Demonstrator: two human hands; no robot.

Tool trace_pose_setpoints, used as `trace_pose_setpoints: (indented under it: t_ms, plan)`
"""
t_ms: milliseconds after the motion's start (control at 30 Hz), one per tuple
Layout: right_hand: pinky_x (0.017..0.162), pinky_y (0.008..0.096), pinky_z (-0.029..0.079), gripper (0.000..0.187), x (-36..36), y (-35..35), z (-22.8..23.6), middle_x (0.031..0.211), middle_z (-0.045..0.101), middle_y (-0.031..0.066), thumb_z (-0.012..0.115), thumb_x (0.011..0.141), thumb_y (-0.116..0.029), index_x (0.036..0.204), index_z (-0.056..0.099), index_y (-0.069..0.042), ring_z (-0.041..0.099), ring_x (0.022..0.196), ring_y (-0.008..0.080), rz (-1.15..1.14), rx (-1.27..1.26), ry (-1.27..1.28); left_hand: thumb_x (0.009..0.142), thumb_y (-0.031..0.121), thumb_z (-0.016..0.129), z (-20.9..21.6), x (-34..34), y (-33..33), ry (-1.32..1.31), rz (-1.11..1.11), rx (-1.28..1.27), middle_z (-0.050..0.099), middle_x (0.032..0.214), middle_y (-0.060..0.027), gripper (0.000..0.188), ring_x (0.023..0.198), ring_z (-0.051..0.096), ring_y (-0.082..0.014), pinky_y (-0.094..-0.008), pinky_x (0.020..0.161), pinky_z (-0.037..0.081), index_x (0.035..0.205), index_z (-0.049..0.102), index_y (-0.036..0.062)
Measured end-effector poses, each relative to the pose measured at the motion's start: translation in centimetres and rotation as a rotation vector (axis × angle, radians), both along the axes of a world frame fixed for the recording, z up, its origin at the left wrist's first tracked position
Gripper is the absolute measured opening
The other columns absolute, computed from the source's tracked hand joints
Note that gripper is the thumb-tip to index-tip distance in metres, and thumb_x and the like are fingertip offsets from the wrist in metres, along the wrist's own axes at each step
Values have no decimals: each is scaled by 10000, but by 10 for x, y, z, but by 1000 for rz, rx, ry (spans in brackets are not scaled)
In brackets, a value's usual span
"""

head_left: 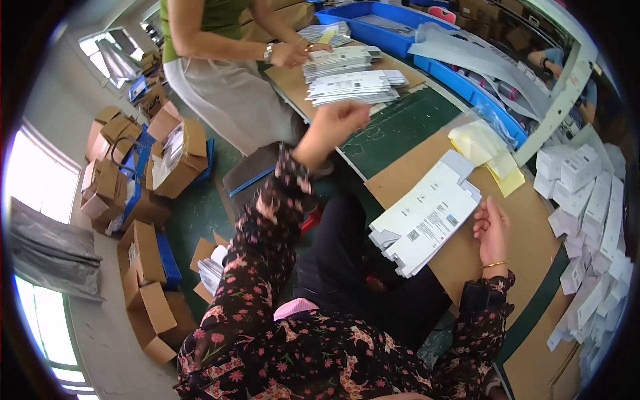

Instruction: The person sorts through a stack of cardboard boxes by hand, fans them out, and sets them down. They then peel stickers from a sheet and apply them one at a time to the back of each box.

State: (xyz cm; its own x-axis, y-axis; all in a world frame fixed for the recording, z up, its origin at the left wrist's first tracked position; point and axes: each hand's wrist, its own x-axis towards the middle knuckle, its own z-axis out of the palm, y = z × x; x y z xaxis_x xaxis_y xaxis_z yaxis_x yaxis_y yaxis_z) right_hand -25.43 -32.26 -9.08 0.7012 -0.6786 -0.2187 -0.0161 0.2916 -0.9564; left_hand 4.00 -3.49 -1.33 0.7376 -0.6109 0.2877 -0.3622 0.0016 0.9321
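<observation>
A flat, unfolded white carton [427, 212] with printed panels and end flaps lies on brown cardboard in front of me, slightly tilted. My right hand [492, 230] is beside its right edge, thumb raised and fingers loosely bent, with nothing visible in it. Reaching out to the far left, my left hand [337, 128] hovers just in front of a stack of flat white cartons [353, 87]. Its fingers are curled together, and anything inside them is hidden.
Across the table a co-worker's hands [297, 55] touch another stack of flat cartons [339, 60]. Yellow-white paper [487, 150] lies behind the carton. Folded white boxes [587, 213] are heaped at right. Blue trays [373, 27] stand at the back; brown cardboard boxes [180, 157] fill the left floor.
</observation>
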Motion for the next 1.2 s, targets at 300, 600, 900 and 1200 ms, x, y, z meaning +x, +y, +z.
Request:
trace_pose_setpoints:
  t_ms: [300, 600, 900, 1200]
  plan:
    - [417, 208, 437, 407, -2, 9, 9, 713, 657, 45, 700, 988, -466, 859, 626, -87, 592, 487, 105, 174, -54, 105, 1004, 195, 712, -61, -143, -11, 37, -158, 244, 735, 1133, -52, 388, 1001, 648, -85, -247, 886, 530, 1337, 661, 0]
    - [451, 237, 518, 460, -5, 25, 20, 810, 714, 103, 764, 942, -434, 1019, 653, 6, 700, 582, 158, 366, -153, 221, 955, 186, 754, -63, -138, -24, 94, -286, 298, 718, 1208, -155, 571, 1048, 667, -136, -292, 891, 547, 1446, 552, -23]
    - [441, 247, 529, 547, -2, 15, 22, 800, 724, 117, 754, 924, -507, 958, 644, 28, 707, 571, 170, 418, -212, 298, 976, 138, 715, -84, -126, -32, 166, -380, 117, 695, 1220, -161, 573, 1058, 667, -143, -292, 921, 542, 1476, 509, -52]
    - [390, 221, 469, 658, 4, 11, 20, 707, 679, 68, 610, 949, -681, 797, 625, -41, 630, 457, 153, 107, -57, 370, 1003, 75, 684, -75, -83, -24, 16, -560, 200, 648, 1337, -159, 673, 1098, 652, -153, -284, 933, 532, 1586, 357, 0]
